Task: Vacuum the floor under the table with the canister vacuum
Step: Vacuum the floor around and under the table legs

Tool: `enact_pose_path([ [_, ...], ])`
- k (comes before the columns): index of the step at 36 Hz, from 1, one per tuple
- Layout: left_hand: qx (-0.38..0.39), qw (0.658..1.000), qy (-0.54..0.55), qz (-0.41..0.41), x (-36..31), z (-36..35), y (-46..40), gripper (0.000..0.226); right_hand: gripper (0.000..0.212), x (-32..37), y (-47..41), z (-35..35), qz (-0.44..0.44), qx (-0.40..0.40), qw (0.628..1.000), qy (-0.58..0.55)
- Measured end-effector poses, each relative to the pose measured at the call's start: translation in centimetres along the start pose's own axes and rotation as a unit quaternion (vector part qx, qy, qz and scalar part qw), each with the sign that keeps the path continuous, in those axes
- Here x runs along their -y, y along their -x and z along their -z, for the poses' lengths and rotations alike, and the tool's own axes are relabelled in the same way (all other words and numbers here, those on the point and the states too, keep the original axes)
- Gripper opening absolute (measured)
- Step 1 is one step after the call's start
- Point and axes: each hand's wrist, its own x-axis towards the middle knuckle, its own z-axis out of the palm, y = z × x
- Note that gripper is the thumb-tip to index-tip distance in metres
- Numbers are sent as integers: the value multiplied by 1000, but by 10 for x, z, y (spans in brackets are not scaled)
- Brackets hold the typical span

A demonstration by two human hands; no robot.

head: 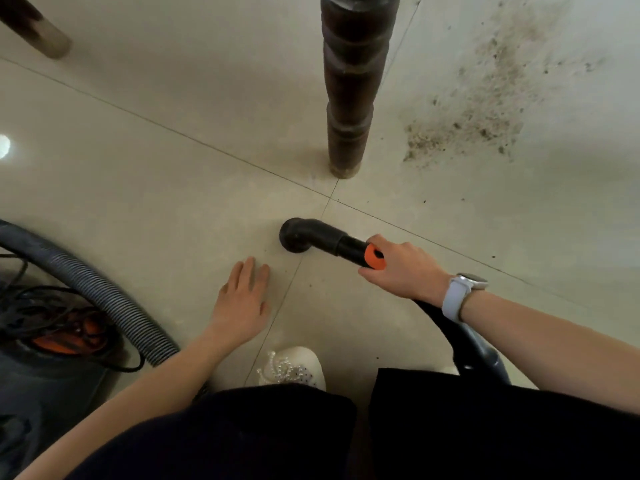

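My right hand (401, 271) grips the black vacuum handle at its orange collar (374, 258). The black elbow nozzle (301, 235) at its tip points down at the tiled floor, near a tile joint. My left hand (242, 299) hovers open and flat over the floor, left of the nozzle and apart from it. A patch of dark crumbs and dirt (478, 109) is spread over the floor at the upper right. The canister vacuum (45, 368), dark with an orange part, stands at the lower left. Its grey ribbed hose (97, 289) curves beside it.
A dark turned table leg (349, 98) stands just beyond the nozzle. A second leg (38, 29) shows at the top left. Black cable (52, 306) lies coiled on the canister. My white shoe (294, 368) and dark trousers fill the bottom of the view.
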Motion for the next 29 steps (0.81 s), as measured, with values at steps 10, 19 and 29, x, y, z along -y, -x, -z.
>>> enact_pose_path([
  [10,8,997,-28,-76,-56,12,-20,66,41,-25,19,6,-35,-67,997,9],
  [19,7,996,-12,-90,-98,19,-39,66,36,-107,24,36,-193,-217,951,-108],
  [29,-20,991,-50,-119,-128,25,-59,63,47,-104,64,1,-73,11,888,-453],
])
